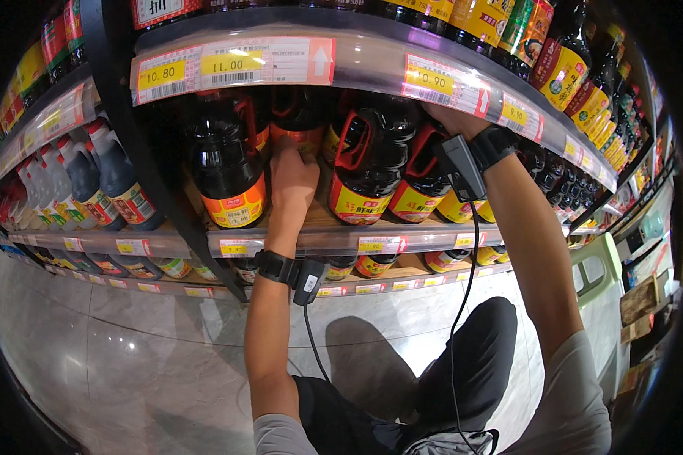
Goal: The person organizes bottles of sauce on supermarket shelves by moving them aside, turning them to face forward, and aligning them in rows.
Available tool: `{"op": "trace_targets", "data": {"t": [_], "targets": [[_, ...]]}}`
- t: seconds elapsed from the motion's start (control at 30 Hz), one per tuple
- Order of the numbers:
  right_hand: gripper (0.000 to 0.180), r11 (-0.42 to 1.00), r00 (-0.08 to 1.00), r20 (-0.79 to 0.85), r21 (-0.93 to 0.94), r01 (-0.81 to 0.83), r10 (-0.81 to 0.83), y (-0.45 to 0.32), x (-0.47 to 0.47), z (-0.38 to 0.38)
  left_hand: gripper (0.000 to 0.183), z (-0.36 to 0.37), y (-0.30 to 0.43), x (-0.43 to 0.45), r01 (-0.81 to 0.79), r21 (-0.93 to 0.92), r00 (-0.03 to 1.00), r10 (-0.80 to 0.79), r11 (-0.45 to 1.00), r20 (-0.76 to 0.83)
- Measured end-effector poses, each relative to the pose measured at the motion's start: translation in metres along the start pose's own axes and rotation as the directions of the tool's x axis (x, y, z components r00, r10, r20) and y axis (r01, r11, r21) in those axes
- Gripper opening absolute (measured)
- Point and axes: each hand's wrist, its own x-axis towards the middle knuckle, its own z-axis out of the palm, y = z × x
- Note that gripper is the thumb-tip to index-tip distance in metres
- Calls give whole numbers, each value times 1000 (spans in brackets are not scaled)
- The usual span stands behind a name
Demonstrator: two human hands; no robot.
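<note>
My left hand (293, 173) reaches into the gap between the front jugs on the middle shelf. Its curled fingertips are at the orange label of a dark sauce jug (303, 136) further back; whether they grip it is unclear. Left of the hand stands a large dark jug with an orange label (231, 170). To its right is a jug with a red handle and yellow label (367, 170). My right hand (454, 119) is under the upper shelf's lip, above another red-handled jug (418, 190). Most of its fingers are hidden, so its hold cannot be seen.
The upper shelf's clear price-tag strip (370, 57) overhangs both hands. A black shelf upright (148, 153) stands to the left. Below runs the middle shelf's front strip (319, 243). Cables (465, 284) hang from the wrist devices. A green plastic stool (597, 270) stands at right.
</note>
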Motion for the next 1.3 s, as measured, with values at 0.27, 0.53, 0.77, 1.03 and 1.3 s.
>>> {"op": "trace_targets", "data": {"t": [0.27, 0.53, 0.77, 1.03, 1.3], "targets": [[55, 1000, 1000, 14, 15, 11, -12, -3, -6, -11, 40, -12, 13, 1, 82, -108, 967, -53, 991, 248], [55, 997, 967, 246, -59, -52, 65, -13, 9, -17, 63, 4, 0, 4, 256, -487, 876, 12, 835, 482], [54, 963, 996, -59, 266, -46, 64, 0, -3, -1, 67, -13, 42, -1, 442, -415, 831, -188, 795, 524], [54, 930, 984, -142, 366, -47, 106, 2, -2, 5, 59, 3, 13, 0, 141, -359, 945, -17, 923, 327], [54, 912, 975, -176, 406, -57, 139, -1, 3, 5, 52, 8, 18, -13, 123, -270, 960, -45, 955, 277]]}}
